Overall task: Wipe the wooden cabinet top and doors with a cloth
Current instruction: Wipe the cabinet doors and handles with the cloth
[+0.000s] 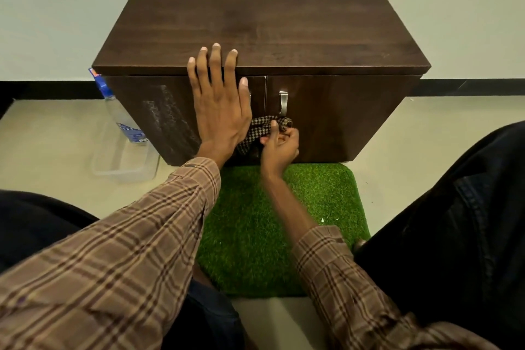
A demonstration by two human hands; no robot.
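A low dark wooden cabinet stands against the wall, both doors closed. My left hand lies flat with straight fingers over the front edge of the top, the palm hanging before the left door. My right hand grips a checked black-and-white cloth and presses it against the doors near the middle seam, just below the metal handle of the right door. The left door's handle is mostly hidden behind my left hand. Faint wipe streaks show on the left door.
A clear spray bottle with a blue label stands in a clear plastic tray on the floor left of the cabinet. A green turf mat lies before the cabinet. My dark-trousered knees flank it on both sides.
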